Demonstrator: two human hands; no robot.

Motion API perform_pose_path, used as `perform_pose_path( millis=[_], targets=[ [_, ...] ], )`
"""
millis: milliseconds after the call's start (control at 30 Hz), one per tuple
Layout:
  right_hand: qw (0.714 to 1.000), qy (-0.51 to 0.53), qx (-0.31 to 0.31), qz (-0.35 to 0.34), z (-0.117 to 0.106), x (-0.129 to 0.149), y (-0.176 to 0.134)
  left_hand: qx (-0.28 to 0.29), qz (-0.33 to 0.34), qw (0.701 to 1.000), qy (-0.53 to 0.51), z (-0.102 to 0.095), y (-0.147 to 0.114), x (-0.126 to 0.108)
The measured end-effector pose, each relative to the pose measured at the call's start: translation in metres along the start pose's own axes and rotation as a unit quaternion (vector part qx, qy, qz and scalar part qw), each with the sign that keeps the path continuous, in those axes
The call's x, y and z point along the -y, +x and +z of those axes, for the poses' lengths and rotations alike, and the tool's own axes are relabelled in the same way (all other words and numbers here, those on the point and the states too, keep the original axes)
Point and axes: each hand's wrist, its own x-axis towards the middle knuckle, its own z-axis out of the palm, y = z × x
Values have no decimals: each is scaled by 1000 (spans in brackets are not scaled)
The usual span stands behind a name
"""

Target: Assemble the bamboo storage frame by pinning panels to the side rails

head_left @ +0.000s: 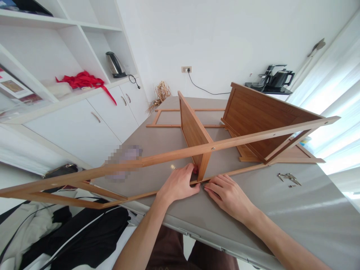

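A partly joined wooden frame with shelf panels lies on its side on a grey table (180,210). My left hand (180,183) is closed around the lower wooden rail (149,195), at the foot of an upright shelf panel (194,127); its fingertips pass behind the wood. Just right of that joint my right hand (225,193) is pinched at the rail, with a small dark metal piece showing by its fingertips, too small to name. An upper rail (177,153) crosses above both hands, with a screw head where it meets the panel.
Several loose screws (289,178) lie on the table to the right. A larger wooden panel (270,116) stands tilted behind them. Another wooden ladder-like frame (163,126) lies at the back. Clothes (92,232) are heaped at the lower left. A kettle (281,79) stands far right.
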Motion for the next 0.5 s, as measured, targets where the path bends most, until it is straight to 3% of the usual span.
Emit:
perform_pose_path(
  millis=[500],
  targets=[
    [1000, -3, -6, -22, 1, 0, -2, 5, -7, 1000, -5, -1, 1, -2]
  ],
)
